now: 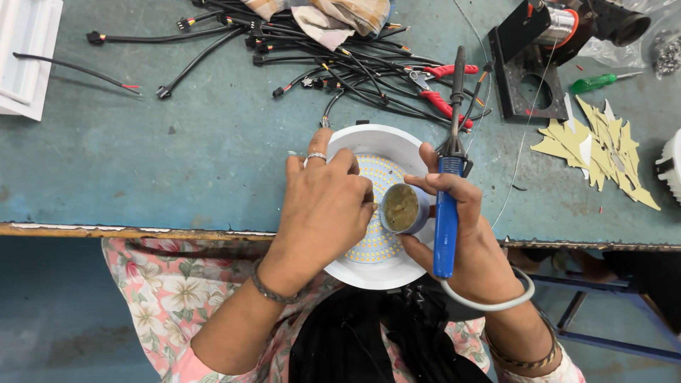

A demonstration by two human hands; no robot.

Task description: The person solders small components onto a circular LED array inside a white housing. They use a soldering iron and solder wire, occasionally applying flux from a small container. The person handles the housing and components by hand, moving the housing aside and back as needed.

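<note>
Looks like a small electronics assembly workshop. Worn teal workbench (142,156) with a heap of black connector wires (319,57), red-handled pliers (443,89), a green screwdriver (596,83), a solder spool on a black stand (539,42), plus a blue soldering iron (447,213) and a round LED light panel (379,206).

We see no labels, signs or screens on the desk (142,156). The nearest thing to a package is a clear, crinkled plastic bag (610,51) at the far right edge, lying just behind the black stand and partly under a dark tube. A second scrap of clear plastic (668,53) sits in the far right corner, holding small grey bits that are too small for us to make out.
</note>
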